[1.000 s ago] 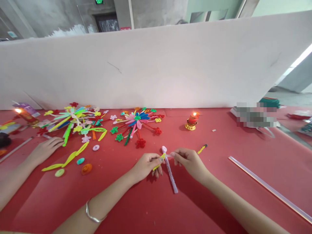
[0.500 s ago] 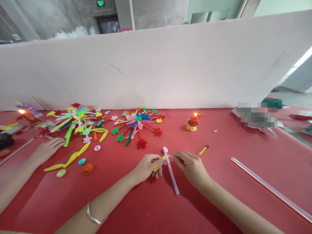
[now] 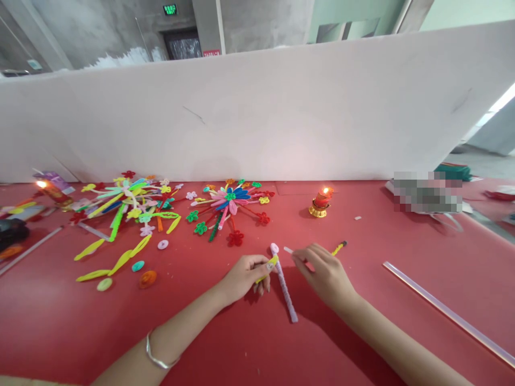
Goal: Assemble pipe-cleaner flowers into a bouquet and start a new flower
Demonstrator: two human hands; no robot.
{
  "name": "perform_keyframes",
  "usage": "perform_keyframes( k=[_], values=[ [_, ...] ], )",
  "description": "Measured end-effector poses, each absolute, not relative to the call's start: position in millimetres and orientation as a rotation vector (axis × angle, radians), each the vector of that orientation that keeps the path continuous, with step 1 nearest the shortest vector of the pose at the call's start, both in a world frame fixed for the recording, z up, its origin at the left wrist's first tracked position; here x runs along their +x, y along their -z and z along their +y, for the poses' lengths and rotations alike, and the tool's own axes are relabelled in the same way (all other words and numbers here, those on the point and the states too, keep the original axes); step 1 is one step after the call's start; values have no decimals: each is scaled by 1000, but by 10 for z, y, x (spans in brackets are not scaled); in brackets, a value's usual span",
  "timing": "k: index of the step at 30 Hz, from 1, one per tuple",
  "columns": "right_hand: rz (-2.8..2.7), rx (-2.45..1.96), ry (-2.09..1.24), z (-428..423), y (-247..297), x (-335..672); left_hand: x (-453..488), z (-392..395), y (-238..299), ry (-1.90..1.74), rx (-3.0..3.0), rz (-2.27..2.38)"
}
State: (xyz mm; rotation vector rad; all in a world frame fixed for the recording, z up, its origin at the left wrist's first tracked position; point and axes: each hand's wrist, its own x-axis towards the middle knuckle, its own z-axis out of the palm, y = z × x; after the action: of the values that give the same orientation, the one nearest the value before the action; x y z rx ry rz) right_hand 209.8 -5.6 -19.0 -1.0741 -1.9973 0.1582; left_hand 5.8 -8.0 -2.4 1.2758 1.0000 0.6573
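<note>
Flowers (image 3: 131, 199) of fuzzy wire, heaped well left of and beyond the left hand (image 3: 245, 276). Loose yellow petals (image 3: 116, 260) lie nearer, also well left.

Left hand: fingers closed, pinching a yellow strip (image 3: 269, 264) against a lilac stem (image 3: 285, 289). The stem lies on the red table (image 3: 241, 348), coiled end just beyond the fingertips, tail slanting back between both hands.

Right hand (image 3: 325, 273): fingertips pinched on a small white stub (image 3: 288, 250), just right of the coil and apart from it.

Yellow-and-black scrap (image 3: 338, 247) just beyond the right knuckles. Lit candle (image 3: 321, 201) farther beyond, apart. Clear rod (image 3: 442, 311) well to the right.

Risks, as I judge them:
- The stub is tiny and may slip the pinch.
- The strip could slide off the stem if the left grip loosens.
- Fuzzy wire or a finger straying toward the flame could singe.
</note>
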Motion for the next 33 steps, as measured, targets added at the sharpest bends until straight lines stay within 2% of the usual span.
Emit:
perform_keyframes(
  k=[4, 7, 12, 18, 27, 33],
  values=[
    [-1797, -1333, -493, 34, 185, 2198, 28, -45, 10, -764, 1224, 1040],
    [-1868, -1393, -579, 84, 199, 2265, -25, 5, 16, -892, 1206, 1109],
    [-1975, -1460, -502, 133, 223, 2274, -85, 64, 35, -943, 1198, 1157],
    [-1929, -1482, -107, 265, 283, 2233, -53, 45, 9, -893, 1255, 1154],
    [-1782, -1591, -436, 376, 301, 2399, -54, 28, -3, -856, 1298, 1163],
    [-1800, -1612, -298, 418, 338, 2404, -59, 37, 37, -841, 1317, 1136]
  ],
)
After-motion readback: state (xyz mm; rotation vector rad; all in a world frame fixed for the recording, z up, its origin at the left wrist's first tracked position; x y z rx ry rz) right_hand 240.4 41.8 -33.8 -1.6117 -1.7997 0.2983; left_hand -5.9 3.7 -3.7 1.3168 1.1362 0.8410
